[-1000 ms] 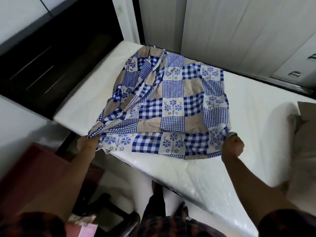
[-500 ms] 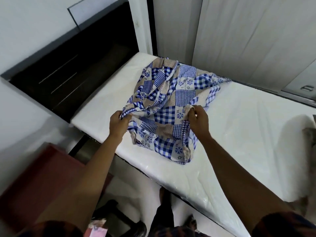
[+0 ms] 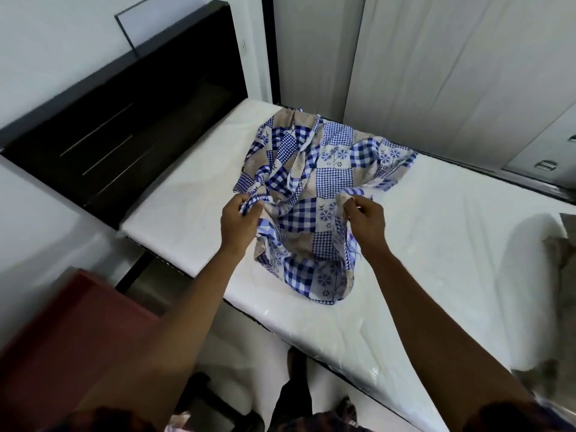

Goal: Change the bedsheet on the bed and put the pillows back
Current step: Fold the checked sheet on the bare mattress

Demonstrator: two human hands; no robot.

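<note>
A red piece of furniture (image 3: 62, 322) stood close beside the bed at the far left. Past it, the dark headboard (image 3: 124, 126) closed off that end of the mattress (image 3: 452, 244). The left hand (image 3: 240, 222) gripped a bunched fold of the blue-checked bedsheet (image 3: 324, 179), fingers curled round it. The bedsheet lay crumpled on the bare mattress near the headboard end, reaching almost to the far edge. The right hand (image 3: 364, 218) pinched another fold between thumb and fingers.

The step in hand looked to be opening the bedsheet out. To do it well, each hand would want a true corner or hem rather than a mid-fold. A lift and a wide spread should then let the cloth fall flat instead of twisting.

Room was tight on the left, with the headboard and the red furniture there. The far edge ran just beside pale wardrobe doors (image 3: 452, 73), which likely left little gap for tucking. To the right the mattress lay open, the better side to throw cloth toward. At the right border sat a greyish soft shape (image 3: 564, 260), possibly a pillow; I could not tell.
</note>
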